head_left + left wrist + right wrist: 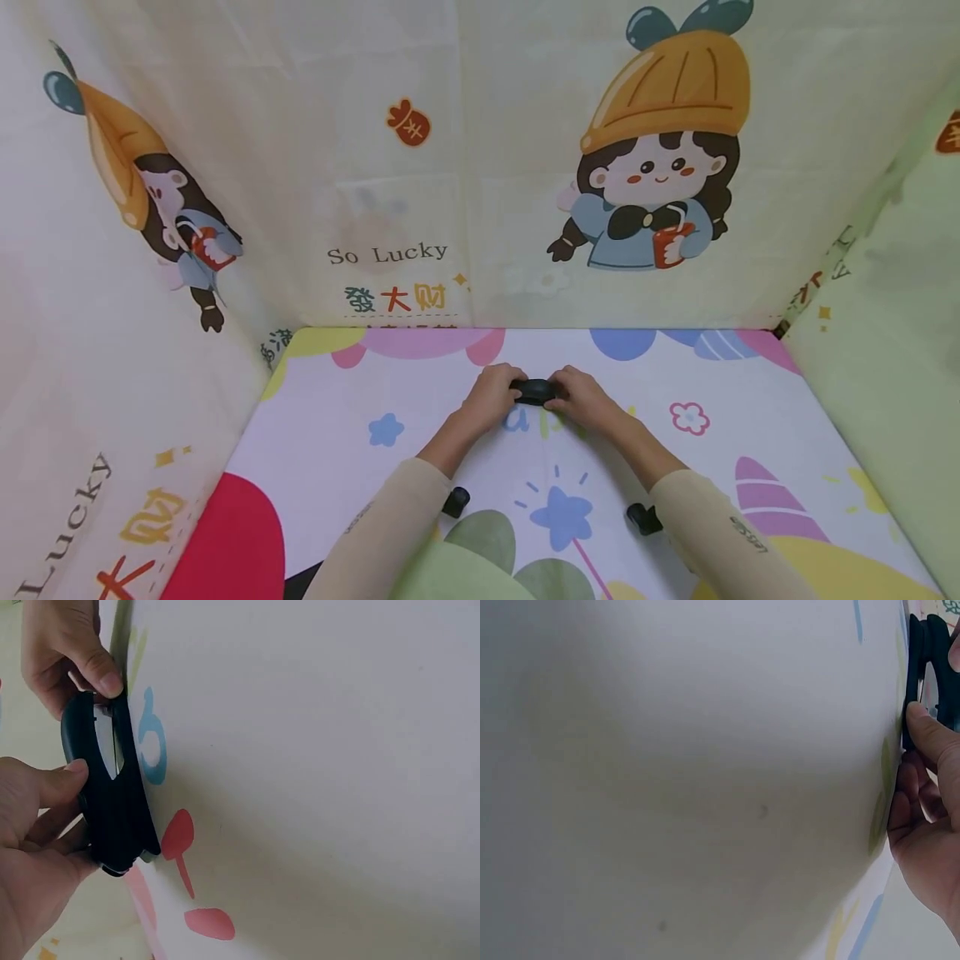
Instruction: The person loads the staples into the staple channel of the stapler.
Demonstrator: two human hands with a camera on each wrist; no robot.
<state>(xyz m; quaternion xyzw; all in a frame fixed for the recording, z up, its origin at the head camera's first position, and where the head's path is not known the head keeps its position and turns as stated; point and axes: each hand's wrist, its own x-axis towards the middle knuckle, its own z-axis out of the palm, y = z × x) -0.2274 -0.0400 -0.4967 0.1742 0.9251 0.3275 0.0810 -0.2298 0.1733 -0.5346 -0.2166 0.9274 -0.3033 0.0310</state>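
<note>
A black stapler lies sideways on the patterned tablecloth, toward the back of the table, with a hand at each end. My left hand grips its left end; in the left wrist view the thumb presses the black body and the other fingers curl behind it. At the opposite end, my right hand pinches the stapler's lower part between thumb and fingers. The left wrist view shows a gap between the stapler's upper arm and base. In the right wrist view the stapler is cut off by the frame edge.
Fabric walls with cartoon prints stand behind and on both sides. The white tablecloth has printed stars, flowers and letters. Black wrist-worn devices show beside both forearms.
</note>
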